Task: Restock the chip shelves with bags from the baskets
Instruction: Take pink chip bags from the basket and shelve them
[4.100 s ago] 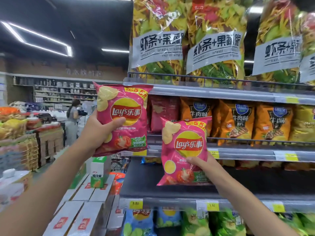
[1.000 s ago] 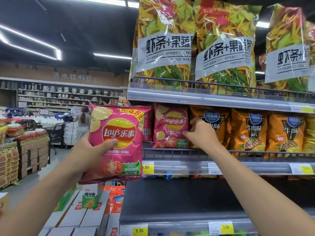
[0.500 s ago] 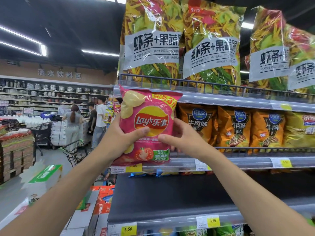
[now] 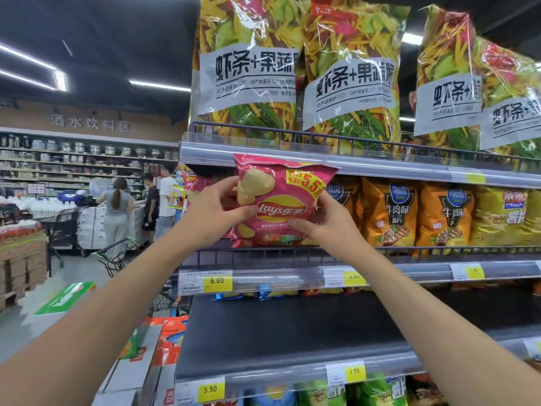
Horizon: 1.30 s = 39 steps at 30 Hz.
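The left hand point(image 4: 213, 212) and right hand point(image 4: 325, 227) clamp curled fingers on the pink foil chip bag point(image 4: 281, 197), now higher, above the dark shelf rail point(image 4: 409, 252).

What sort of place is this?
Likely a supermarket snack aisle: orange chip bags on shelves, yellow price tags, shoppers with a trolley behind; left hand and right hand hold a pink Lay's bag.

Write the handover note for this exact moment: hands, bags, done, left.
Hands: left hand and right hand both grip the pink Lay's bag by its sides.
Bag: upright at the middle shelf, left of the orange bags, bottom edge near the wire rail.
Done: another pink bag already sits further left on that shelf.
Left: seat and release this bag, then fetch more. No baskets in view.
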### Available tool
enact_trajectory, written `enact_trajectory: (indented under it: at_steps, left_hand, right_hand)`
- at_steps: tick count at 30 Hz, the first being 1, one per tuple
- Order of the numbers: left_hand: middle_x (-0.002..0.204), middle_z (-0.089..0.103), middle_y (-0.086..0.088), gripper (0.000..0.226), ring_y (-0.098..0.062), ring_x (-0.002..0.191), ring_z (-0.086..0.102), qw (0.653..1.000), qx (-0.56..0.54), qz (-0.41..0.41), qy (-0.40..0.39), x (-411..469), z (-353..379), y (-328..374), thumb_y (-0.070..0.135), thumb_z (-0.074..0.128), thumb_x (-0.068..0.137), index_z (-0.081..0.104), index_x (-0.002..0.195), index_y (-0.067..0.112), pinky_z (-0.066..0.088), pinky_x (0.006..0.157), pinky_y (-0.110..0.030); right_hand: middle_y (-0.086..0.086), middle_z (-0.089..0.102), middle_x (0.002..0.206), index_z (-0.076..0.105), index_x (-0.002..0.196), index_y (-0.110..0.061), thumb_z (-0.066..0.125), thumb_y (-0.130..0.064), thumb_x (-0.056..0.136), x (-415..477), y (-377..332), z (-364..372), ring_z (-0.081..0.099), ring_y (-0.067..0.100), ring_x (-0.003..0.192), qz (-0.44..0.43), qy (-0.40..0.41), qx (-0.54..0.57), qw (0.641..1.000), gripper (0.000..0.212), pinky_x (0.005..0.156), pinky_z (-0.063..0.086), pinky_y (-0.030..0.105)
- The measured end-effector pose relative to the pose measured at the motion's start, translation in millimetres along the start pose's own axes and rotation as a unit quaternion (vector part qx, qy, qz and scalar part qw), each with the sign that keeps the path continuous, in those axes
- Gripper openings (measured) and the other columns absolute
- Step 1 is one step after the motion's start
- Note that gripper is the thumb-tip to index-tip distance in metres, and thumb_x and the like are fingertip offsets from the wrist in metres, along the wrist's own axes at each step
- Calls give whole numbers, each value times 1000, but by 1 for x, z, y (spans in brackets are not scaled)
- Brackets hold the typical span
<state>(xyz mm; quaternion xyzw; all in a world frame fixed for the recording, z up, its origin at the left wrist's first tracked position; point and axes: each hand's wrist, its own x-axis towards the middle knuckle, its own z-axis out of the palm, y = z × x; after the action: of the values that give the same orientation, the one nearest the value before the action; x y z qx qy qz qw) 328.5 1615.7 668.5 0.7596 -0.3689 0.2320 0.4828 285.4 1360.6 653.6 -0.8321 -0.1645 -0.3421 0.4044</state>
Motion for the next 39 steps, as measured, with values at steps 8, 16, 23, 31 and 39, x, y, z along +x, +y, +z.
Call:
enact_trajectory:
  at_steps: [8,16,23,31,39]
  left_hand:
    - [117,70,23,31,0,109,66,996,40,-59,-51,0,17,-20,37,70,97,61,127,40,52,104,-35]
    - [106,69,17,19,-2,99,66,994,50,-83,-42,15,19,-20,36,61,103,64,121,29,53,83,-22]
    - [105,74,11,26,-2,95,69,989,-26,-144,-35,25,21,-20,40,57,105,68,122,24,54,78,-17]
    - [105,76,3,24,-13,94,72,977,-60,-206,-16,27,18,-17,49,57,103,65,109,27,62,84,-36]
    - [112,75,2,32,-16,99,74,970,40,-214,-110,23,14,-29,40,80,89,64,110,22,63,90,-41]
  right_hand:
    - [-20,68,113,54,123,-37,71,-46,93,-2,22,11,64,1,102,42,-48,-77,995,36,91,54,29]
    - [-13,61,132,46,142,-32,51,-48,103,8,23,18,58,10,119,51,-86,-64,993,43,104,49,32]
    - [-11,62,130,45,146,-29,50,-52,103,24,23,18,61,5,111,84,-114,-31,989,49,95,53,27]
    - [-6,67,113,47,125,-28,50,-55,102,40,19,20,67,11,101,113,-97,-24,989,36,88,59,33]
    - [-3,69,120,49,131,-27,59,-52,98,44,25,23,69,12,103,135,-87,25,987,42,91,58,34]
